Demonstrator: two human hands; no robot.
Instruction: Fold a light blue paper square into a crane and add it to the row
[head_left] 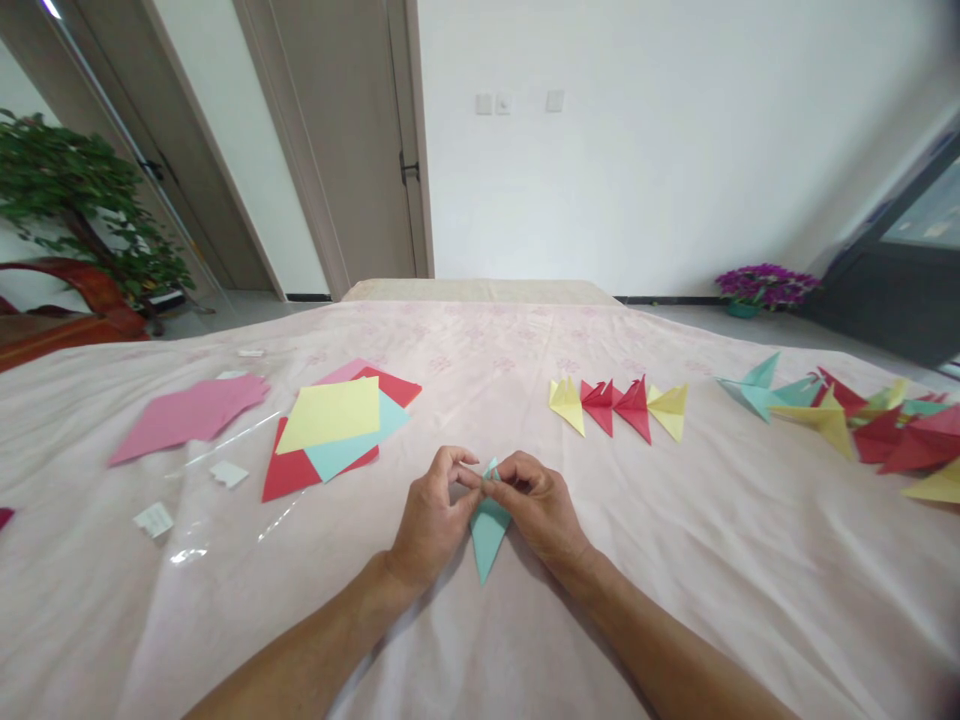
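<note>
A folded mint-green origami paper point(489, 535) lies on the cloth in front of me, its long point toward me. My left hand point(441, 500) pinches its far end from the left. From the right, my right hand point(541, 505) pinches the same end, thumb and fingers close together. The fingertips of both hands meet there and hide part of the folds. Just beyond, to the right, stands a row of folded paper cranes, yellow and red point(632, 408).
Loose coloured sheets point(334, 415) and a pink stack point(187, 420) lie at left, near clear plastic film and small white scraps point(229, 473). More folded cranes point(825, 420) cluster at far right. A pale floral cloth point(480, 340) covers the surface.
</note>
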